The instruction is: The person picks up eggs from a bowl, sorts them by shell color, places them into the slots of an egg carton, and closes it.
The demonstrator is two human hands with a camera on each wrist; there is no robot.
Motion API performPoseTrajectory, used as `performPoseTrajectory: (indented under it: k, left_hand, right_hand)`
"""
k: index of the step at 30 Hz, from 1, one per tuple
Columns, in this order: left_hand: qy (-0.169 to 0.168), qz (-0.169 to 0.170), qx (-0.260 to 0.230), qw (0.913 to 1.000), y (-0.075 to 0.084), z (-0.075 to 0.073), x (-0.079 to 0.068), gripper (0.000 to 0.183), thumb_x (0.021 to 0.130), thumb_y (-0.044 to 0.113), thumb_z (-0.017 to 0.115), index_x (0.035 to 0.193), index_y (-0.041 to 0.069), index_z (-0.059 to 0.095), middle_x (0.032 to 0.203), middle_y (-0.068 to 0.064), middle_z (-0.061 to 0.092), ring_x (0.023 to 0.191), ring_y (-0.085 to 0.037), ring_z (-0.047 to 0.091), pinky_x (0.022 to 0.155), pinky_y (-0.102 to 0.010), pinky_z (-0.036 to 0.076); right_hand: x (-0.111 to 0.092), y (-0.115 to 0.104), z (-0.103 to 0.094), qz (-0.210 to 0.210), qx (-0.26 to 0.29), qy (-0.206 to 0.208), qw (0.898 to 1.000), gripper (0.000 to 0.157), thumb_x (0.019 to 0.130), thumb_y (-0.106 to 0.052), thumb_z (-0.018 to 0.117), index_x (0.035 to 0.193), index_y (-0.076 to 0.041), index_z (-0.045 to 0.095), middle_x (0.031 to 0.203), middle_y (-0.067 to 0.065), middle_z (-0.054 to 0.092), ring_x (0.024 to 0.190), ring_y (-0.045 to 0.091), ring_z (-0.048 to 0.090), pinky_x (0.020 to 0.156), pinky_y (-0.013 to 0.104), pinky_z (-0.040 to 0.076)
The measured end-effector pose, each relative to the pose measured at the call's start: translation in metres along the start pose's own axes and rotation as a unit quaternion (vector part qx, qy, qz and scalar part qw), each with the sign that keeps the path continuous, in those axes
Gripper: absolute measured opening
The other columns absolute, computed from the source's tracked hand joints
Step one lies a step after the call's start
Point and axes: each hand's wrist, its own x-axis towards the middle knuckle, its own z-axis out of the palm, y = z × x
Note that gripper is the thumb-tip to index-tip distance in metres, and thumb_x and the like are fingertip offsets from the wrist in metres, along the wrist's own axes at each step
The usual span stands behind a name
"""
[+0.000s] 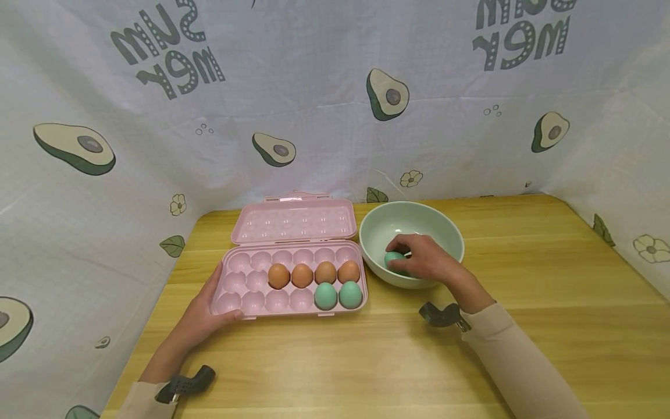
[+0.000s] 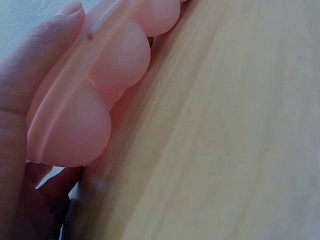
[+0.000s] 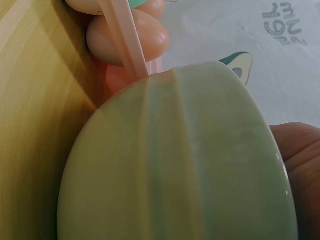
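A pink egg carton (image 1: 277, 301) lies with its lid (image 1: 293, 221) folded back. Several brown eggs (image 1: 302, 276) sit in its middle row, and two green eggs (image 1: 325, 296) fill cups at the front right. My left hand (image 1: 201, 311) grips the carton's left end, thumb along the front edge; the left wrist view shows fingers (image 2: 60, 187) by the carton's rounded cups (image 2: 75, 127). Inside the pale green bowl (image 1: 379, 230), my right hand (image 1: 426, 256) holds another green egg (image 1: 391, 259) in its curled fingers. In the right wrist view the bowl's wall (image 3: 170, 160) hides most of that hand.
The bowl stands against the carton's right side on the wooden table (image 1: 523, 279). Behind the table hangs a white curtain (image 1: 324, 70) with printed avocados. A dark wrist mount (image 1: 442, 314) juts from the right forearm, another (image 1: 191, 381) from the left.
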Motion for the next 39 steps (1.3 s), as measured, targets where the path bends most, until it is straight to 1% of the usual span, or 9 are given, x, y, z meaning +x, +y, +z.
performPoseTrajectory:
  k: [4,11,15,20,25,28,35,39]
  left_hand:
    - [0.001,0.003,-0.001,1.0,0.001,0.0,0.0,0.115,0.072,0.028,0.082,0.157,0.023,0.005,0.159,-0.017,0.016,0.14,-0.043,0.024,0.107,-0.062,0.025]
    - [-0.001,-0.005,0.0,1.0,0.001,0.0,0.0,0.115,0.072,0.029,0.082,0.157,0.023,0.004,0.159,-0.017,0.015,0.14,-0.043,0.022,0.107,-0.063,0.024]
    - [-0.002,-0.011,0.008,0.9999,0.0,0.0,-0.001,0.115,0.073,0.031,0.082,0.157,0.023,0.004,0.159,-0.018,0.016,0.14,-0.044,0.022,0.106,-0.063,0.024]
    - [0.001,-0.009,0.01,0.9999,0.002,0.0,-0.001,0.115,0.072,0.031,0.082,0.157,0.022,0.004,0.158,-0.019,0.016,0.14,-0.044,0.023,0.107,-0.063,0.024]
    - [0.0,-0.006,0.006,1.0,0.003,-0.001,0.0,0.115,0.072,0.03,0.082,0.157,0.02,0.004,0.158,-0.018,0.016,0.14,-0.044,0.023,0.107,-0.063,0.024]
    - [-0.001,-0.005,0.003,1.0,0.002,-0.001,0.0,0.115,0.073,0.03,0.082,0.157,0.021,0.004,0.159,-0.018,0.016,0.14,-0.044,0.023,0.107,-0.063,0.024]
    - [-0.003,-0.005,0.001,1.0,0.0,0.0,0.0,0.114,0.073,0.03,0.082,0.157,0.023,0.004,0.159,-0.017,0.016,0.14,-0.043,0.022,0.107,-0.063,0.024]
    - [-0.003,-0.007,0.003,1.0,-0.001,0.0,0.0,0.115,0.073,0.03,0.082,0.157,0.023,0.004,0.159,-0.017,0.016,0.14,-0.044,0.022,0.107,-0.063,0.024]
  right_hand:
    - [0.0,0.0,-0.001,0.0,0.01,0.015,1.0,0.022,0.085,-0.016,0.074,0.102,-0.005,0.067,0.101,0.008,0.068,0.099,0.027,0.063,0.091,0.047,0.049]
    - [0.002,0.003,-0.001,-0.017,0.031,0.047,0.998,0.022,0.084,-0.014,0.075,0.101,-0.004,0.067,0.099,0.009,0.069,0.097,0.027,0.064,0.087,0.045,0.052]
    - [0.003,0.002,-0.001,-0.022,0.053,0.07,0.996,0.022,0.084,-0.013,0.074,0.102,-0.002,0.067,0.099,0.01,0.069,0.097,0.028,0.064,0.085,0.042,0.054]
    - [0.004,0.0,-0.002,-0.019,0.075,0.096,0.992,0.024,0.084,-0.012,0.074,0.104,-0.002,0.066,0.1,0.01,0.068,0.098,0.028,0.063,0.086,0.041,0.054]
    - [0.004,-0.003,-0.003,-0.017,0.096,0.113,0.989,0.026,0.084,-0.011,0.074,0.106,-0.001,0.064,0.103,0.012,0.066,0.1,0.028,0.063,0.086,0.039,0.054]
    - [0.003,-0.005,-0.003,-0.017,0.107,0.123,0.986,0.028,0.084,-0.01,0.075,0.107,-0.001,0.063,0.105,0.013,0.065,0.101,0.029,0.063,0.086,0.038,0.054]
    - [0.004,-0.008,-0.003,-0.024,0.117,0.145,0.982,0.031,0.082,-0.01,0.076,0.108,0.0,0.062,0.106,0.014,0.065,0.1,0.029,0.063,0.086,0.039,0.054]
    - [0.004,-0.009,-0.003,-0.023,0.119,0.155,0.98,0.032,0.082,-0.01,0.077,0.108,-0.001,0.063,0.106,0.014,0.064,0.099,0.029,0.064,0.085,0.037,0.054]
